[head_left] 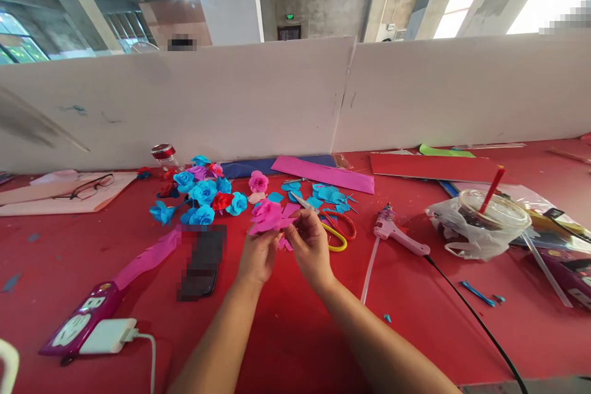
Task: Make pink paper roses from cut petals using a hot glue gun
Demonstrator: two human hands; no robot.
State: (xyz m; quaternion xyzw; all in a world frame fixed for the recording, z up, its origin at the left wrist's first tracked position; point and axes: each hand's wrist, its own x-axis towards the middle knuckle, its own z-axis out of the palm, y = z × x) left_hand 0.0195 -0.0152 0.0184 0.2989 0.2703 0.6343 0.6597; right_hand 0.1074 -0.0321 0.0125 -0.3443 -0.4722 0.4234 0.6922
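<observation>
Near the middle of the red table, my left hand point(259, 253) holds a pink paper flower point(266, 214) from below, its fingers closed round the base. My right hand point(310, 245) pinches a pink paper petal point(289, 212) at the flower's right side. Just beyond my right hand lie scissors point(339, 236) with red and yellow handles, partly hidden by it. Blue paper petals point(330, 194) are scattered behind the scissors. A finished pink rose point(258, 182) lies behind the flower in my hands.
Blue, red and purple paper roses point(203, 192) cluster at the left, behind a dark phone point(203, 265). To the right are a pink glue gun point(401, 237) with its cord and a lidded cup point(494, 209) in a plastic bag. A pink paper strip point(325, 175) lies near the white partition point(184, 104).
</observation>
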